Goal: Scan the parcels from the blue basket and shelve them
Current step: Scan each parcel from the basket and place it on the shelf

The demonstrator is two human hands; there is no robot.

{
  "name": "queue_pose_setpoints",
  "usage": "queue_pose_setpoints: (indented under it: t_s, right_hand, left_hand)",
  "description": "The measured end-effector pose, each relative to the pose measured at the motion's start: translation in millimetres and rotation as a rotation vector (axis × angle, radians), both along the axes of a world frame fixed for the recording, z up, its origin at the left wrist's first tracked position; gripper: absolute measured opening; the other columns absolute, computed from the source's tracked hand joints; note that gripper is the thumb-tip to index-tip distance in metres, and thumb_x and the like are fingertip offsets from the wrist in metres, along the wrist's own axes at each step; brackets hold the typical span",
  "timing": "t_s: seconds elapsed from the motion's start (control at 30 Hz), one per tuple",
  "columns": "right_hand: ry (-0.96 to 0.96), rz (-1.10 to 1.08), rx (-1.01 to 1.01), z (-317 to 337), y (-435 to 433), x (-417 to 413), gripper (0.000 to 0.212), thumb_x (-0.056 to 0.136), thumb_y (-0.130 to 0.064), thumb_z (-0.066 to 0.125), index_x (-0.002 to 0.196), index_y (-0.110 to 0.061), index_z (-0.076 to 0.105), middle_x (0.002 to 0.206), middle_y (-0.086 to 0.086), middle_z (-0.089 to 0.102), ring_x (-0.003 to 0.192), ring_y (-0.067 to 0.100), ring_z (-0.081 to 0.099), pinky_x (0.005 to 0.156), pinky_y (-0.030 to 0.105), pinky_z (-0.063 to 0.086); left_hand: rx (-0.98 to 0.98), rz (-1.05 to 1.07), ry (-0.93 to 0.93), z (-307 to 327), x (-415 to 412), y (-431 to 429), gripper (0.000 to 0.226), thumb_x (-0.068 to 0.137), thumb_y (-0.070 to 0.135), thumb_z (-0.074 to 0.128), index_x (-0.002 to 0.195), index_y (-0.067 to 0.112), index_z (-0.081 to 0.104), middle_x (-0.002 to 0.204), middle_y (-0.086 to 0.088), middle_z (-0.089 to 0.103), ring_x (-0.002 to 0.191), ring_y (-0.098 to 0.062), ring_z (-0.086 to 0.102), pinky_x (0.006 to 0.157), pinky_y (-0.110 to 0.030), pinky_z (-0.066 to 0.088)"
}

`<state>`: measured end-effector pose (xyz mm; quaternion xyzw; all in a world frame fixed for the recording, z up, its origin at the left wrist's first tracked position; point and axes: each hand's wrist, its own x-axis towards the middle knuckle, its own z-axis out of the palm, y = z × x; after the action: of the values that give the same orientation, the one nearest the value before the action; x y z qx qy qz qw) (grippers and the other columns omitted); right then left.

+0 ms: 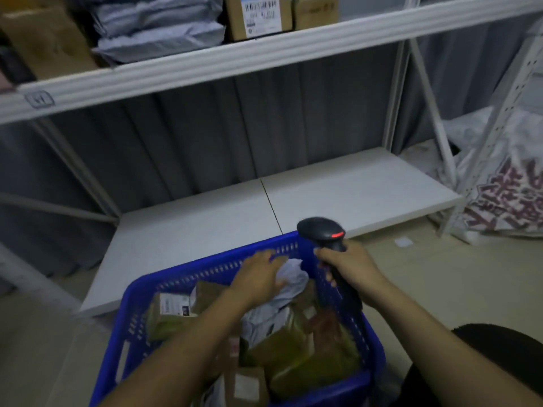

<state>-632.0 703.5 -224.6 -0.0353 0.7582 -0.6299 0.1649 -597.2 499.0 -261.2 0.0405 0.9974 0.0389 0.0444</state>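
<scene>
Sitting on the pale floor directly below the camera, the blue basket (129,292) is a slotted plastic crate packed with parcels (308,356). Most are brown padded packets and small cardboard boxes. One box (170,309) on the left side carries a white label, and another labelled box (246,386) lies at the near end. A crumpled pale grey poly bag (293,277) lies on top of the pile towards the far right corner.

The left hand (258,277) reaches into the basket and lies over this grey bag, with its fingers (264,257) stretched forward to the far wall. The picture is blurred there, so it is not possible to tell whether they pinch the bag or only rest on it.

The right hand (349,268) is just beyond the basket's right wall, its fingers wrapped firmly round the handle of a black scanner (321,232). The scanner's head stands above the far right corner of the basket, with a short red light glowing on it.

Past the basket runs a low white shelf board (205,218) in two panels, backed by grey ribbed sheeting. To the right, a white sack (511,195) printed in dark red leans beside the perforated upright. On the upper shelf (264,51) lie stacked grey mailer bags (158,27) and cardboard boxes, one barcoded carton (258,16) facing out.
</scene>
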Motion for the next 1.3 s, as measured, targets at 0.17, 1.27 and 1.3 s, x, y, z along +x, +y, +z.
queue_pose_setpoints:
  t_s: [0.17, 1.27, 1.3]
  right_hand:
    - [-0.114, 0.073, 0.072, -42, -8, -3, 0.020, 0.085, -0.019, 0.068, 0.074, -0.003, 0.064, 0.051, 0.013, 0.060, 0.044, 0.025, 0.054, 0.051, 0.031, 0.046]
    - [-0.445, 0.024, -0.438, -58, -29, -6, 0.033, 0.090, -0.012, 0.063, 0.112, 0.012, 0.060, 0.103, 0.034, 0.063, 0.094, 0.041, 0.059, 0.096, 0.052, 0.045]
    - [-0.437, 0.050, -0.414, -57, -28, -7, 0.033, 0.091, -0.012, 0.063, 0.114, 0.011, 0.060, 0.108, 0.034, 0.064, 0.099, 0.044, 0.061, 0.100, 0.053, 0.045]
  left_hand:
    - [0.150, -0.053, -0.342, -79, 11, -19, 0.069, 0.090, 0.048, 0.061, 0.149, 0.028, 0.032, 0.152, 0.000, 0.035, 0.138, -0.022, 0.034, 0.110, -0.032, 0.029]
    - [1.570, 0.517, -0.014, -57, 48, -13, 0.084, 0.079, 0.020, 0.070, 0.138, 0.055, 0.022, 0.127, 0.003, 0.061, 0.106, -0.016, 0.067, 0.079, -0.034, 0.058]
    - [1.544, 0.541, 0.002, -53, 49, -14, 0.079, 0.081, 0.024, 0.067, 0.138, 0.054, 0.022, 0.126, 0.002, 0.062, 0.103, -0.015, 0.068, 0.076, -0.032, 0.058]
